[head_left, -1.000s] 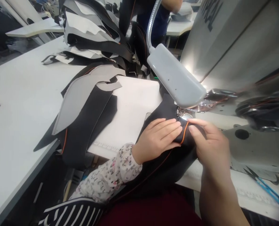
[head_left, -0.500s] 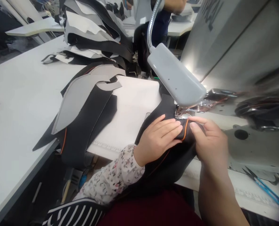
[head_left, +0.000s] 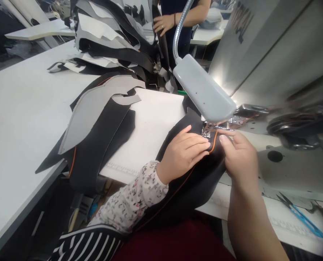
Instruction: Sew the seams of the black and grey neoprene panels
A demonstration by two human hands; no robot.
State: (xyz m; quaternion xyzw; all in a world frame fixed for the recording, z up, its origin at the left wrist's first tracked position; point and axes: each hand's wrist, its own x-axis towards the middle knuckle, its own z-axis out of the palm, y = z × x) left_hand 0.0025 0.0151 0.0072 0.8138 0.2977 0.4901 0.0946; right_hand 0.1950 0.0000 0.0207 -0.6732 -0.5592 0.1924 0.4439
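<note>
A grey lamp [head_left: 205, 88] is hanging from a flexible metal neck [head_left: 179, 32]. Blue-handled snips [head_left: 307, 220], blades parted, are lying on the surface [head_left: 281, 232] at right. Beyond the lamp, a person [head_left: 169, 8] in dark blue is standing beside a rear table [head_left: 210, 35]; this is supporting a pale bundle [head_left: 213, 18]. Another table [head_left: 39, 32] is standing at upper left.

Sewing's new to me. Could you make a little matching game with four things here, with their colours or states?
1. Snips
2. Lamp
3. Left hand
4. Right hand

A. Extends from a flowered sleeve
B. Grey, on a bendy neck
C. Bare forearm behind it
D. Blue handles

Pairs: 1-D, 2-B, 3-A, 4-C
</note>
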